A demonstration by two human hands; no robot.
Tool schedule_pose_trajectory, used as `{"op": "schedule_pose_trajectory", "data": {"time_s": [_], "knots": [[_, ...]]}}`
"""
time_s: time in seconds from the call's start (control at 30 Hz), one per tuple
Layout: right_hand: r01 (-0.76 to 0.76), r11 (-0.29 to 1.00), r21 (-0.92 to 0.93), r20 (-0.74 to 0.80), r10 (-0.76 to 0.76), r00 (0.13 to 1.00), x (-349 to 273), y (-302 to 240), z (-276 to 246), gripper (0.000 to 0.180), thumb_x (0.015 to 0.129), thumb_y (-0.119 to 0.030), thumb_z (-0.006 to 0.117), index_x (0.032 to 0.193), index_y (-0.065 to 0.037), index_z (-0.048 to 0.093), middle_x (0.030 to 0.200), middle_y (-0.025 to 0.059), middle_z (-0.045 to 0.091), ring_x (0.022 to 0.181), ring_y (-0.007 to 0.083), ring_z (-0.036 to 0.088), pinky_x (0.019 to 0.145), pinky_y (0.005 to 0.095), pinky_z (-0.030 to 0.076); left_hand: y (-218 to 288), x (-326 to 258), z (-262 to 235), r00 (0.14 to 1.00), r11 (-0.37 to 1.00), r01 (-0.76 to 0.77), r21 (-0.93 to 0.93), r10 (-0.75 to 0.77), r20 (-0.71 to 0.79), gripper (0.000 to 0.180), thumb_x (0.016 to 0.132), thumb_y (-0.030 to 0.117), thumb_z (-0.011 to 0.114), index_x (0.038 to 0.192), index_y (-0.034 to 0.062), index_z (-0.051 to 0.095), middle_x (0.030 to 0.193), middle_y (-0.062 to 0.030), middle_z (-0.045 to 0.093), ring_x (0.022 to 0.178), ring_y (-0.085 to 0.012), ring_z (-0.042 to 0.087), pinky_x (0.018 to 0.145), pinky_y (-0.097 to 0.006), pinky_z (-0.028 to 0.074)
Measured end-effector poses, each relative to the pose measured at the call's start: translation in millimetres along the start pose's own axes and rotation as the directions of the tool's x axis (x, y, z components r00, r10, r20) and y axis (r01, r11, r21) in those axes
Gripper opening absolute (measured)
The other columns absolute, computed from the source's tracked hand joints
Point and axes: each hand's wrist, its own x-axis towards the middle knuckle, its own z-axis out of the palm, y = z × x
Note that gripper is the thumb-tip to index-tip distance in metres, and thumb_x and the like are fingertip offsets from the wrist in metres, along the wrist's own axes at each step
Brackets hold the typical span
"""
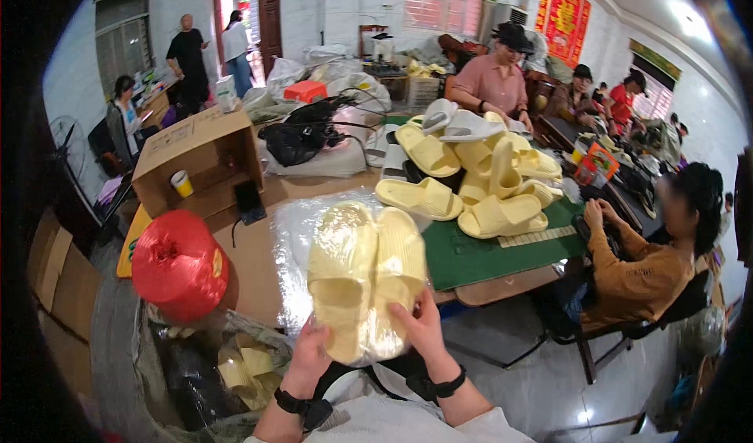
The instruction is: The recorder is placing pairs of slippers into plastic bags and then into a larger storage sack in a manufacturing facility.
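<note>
A pair of pale yellow slippers [400, 259] is held up side by side in front of me, toes away. Clear shiny film covers at least part of the left slipper; I cannot tell whether it wraps both. My left hand [308, 357] grips the pair's lower left edge. On the lower right edge, my right hand [423, 329] holds on with its thumb on top. Beneath and behind them, clear plastic bags [289, 243] lie on the brown table. Beyond the pair, a heap of yellow and light grey slippers [502, 216] sits on a green mat [471, 264].
Left of the bags stands a red roll of plastic twine [179, 266], with a phone [249, 201] and an open cardboard box [196, 157] behind. Below left, a sack [157, 400] contains yellow slippers. A seated person [643, 278] is at right; another person [502, 82] stands across the table.
</note>
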Motion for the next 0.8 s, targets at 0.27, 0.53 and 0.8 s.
{"op": "schedule_pose_trajectory", "data": {"time_s": [0.27,0.53,0.8], "knots": [[0.085,0.980,0.181,-0.089,-0.070,0.994,-47,23,32,0.032,0.094,-0.010,0.071,0.121,0.001,0.058,0.113,0.0080,0.067,0.102,0.0145,0.062,0.085,0.0288,0.052,-21,-44,-33,0.985,0.976,0.089,0.196,-0.115,0.125,0.050,0.092,0.007,0.069,0.138,0.0006,0.052,0.131,-0.0084,0.063,0.117,-0.0181,0.060,0.101,-0.036,0.048],[0.566,0.763,-0.312,0.746,-0.172,0.643,-61,9,55,0.064,0.077,-0.032,0.087,0.126,-0.001,0.057,0.115,0.0152,0.065,0.102,0.0296,0.064,0.089,0.0374,0.052,33,-140,-98,0.987,0.995,0.097,0.033,-0.092,-0.131,0.057,0.090,0.010,0.069,0.141,-0.0008,0.047,0.135,-0.0121,0.059,0.120,-0.0230,0.060,0.103,-0.038,0.050],[0.250,0.902,-0.352,0.344,-0.124,0.931,-31,19,40,0.027,0.080,-0.003,0.075,0.105,-0.004,0.065,0.095,0.0072,0.062,0.082,0.0165,0.058,0.067,0.0280,0.045,77,-289,-173,0.666,0.953,-0.274,-0.129,0.091,-0.740,0.050,0.099,0.019,0.053,0.146,0.0042,0.043,0.143,-0.0166,0.053,0.129,-0.0338,0.054,0.108,-0.049,0.047]]}}
